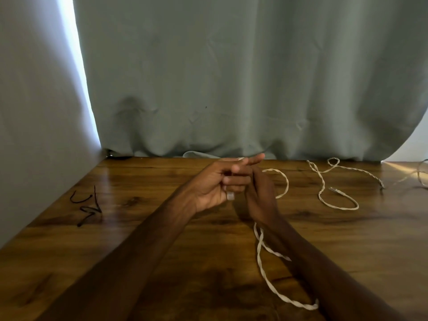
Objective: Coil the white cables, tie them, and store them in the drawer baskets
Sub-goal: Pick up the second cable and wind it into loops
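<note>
The white cable [286, 181] I am working on is up between both hands. One small loop of it arcs out just right of the right grip [261, 195]. The rest trails loose from below that wrist toward me across the bench [162, 262]. The left grip [217, 184] is narrow: its fingers are curled round the cable's end, the forefinger points out, and a pale connector [230, 195] shows under them. The right grip has its back to me, touching the left, so I cannot tell whether it pinches the cable or only meets it. I judge the coiling barely begun, with one turn at most and nothing tied. A second white cable [337, 206] lies uncoiled well to the right of the grips, with what may be a third one blurred beyond it. Black ties [89, 206] lie untouched far to the left. I see no drawer baskets, so tying and storing are all still to do.
</note>
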Available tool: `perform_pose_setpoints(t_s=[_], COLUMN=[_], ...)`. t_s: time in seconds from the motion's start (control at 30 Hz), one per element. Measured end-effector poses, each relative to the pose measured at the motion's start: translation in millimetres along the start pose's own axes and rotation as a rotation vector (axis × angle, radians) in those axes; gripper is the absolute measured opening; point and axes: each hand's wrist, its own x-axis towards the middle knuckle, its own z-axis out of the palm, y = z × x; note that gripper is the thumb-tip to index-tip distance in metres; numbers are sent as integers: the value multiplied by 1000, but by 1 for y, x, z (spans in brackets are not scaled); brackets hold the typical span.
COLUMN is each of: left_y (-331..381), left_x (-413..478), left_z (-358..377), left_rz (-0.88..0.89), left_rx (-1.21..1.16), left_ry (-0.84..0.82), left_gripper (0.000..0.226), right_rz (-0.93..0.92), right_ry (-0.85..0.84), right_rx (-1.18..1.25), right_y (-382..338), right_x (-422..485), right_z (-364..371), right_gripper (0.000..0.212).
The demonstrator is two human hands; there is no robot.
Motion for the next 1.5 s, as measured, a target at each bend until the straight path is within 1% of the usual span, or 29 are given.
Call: perform_pose_setpoints(t_s=[0.07,0.13,0.23,0.27,0.3,0.4,0.47,0.57,0.67,0.73,0.83,0.9,0.97,1.03,1.1,1.13,1.2,1.23,1.3,1.33,1.37,1.43,1.5], left_y=[-3,-4,-2,-2,-2,-4,-6,-8,-9,-8,-5,-6,-6,-7,-7,-7,-7,-7,-6,-7,-7,-9,-10], left_x=[1,3,4,4,5,10,13,17,22,24,21,14,5,0,0,1,0,0,-3,-5,-7,-9,-9], left_z=[2,3,-3,-6,-10,-21,-30,-43,-54,-62,-77,-85,-93,-100,-105,-106,-104,-103,-105,-106,-108,-107,-96], left_rz=[64,111,161,175,188,244,266,280,297,326,412,470,501,493,466,457,457,457,429,410,393,356,267], left_rx=[40,58,34,29,34,100,152,314,444,574,816,1013,1235,1372,1417,1431,1470,1499,1545,1561,1580,1607,1525], left_ry=[25,20,-1,14,40,153,252,391,492,539,589,607,581,559,561,563,544,522,471,463,468,498,559], left_gripper=[41,45,54,56,57,58,61,65,67,66,55,53,60,61,54,50,41,39,36,33,28,24,27], right_rz=[104,174,168,162,158,172,194,194,247,393,737,926,1071,1130,1062,1001,840,716,381,242,155,51,-28], right_ry=[-17,-65,-223,-260,-285,-406,-493,-531,-566,-546,-488,-463,-448,-456,-500,-515,-501,-483,-464,-471,-476,-472,-473], right_rx=[75,25,-99,-110,-120,-135,-160,-215,-212,-103,235,384,575,714,663,588,364,212,-164,-311,-388,-387,-341], right_y=[0,-1,-5,-7,-9,-11,-11,-10,-13,-17,-27,-30,-28,-27,-29,-32,-34,-33,-28,-24,-20,-15,-17], right_x=[-3,-6,-9,-9,-10,-10,-11,-8,-3,-2,0,5,12,18,20,20,20,19,17,15,13,11,10], right_z=[2,3,1,0,0,3,6,5,1,-1,-5,-7,-10,-14,-19,-21,-22,-22,-21,-21,-21,-22,-23], right_gripper=[21,18,20,26,31,29,32,33,26,26,30,26,21,21,18,19,22,23,22,21,22,22,22])
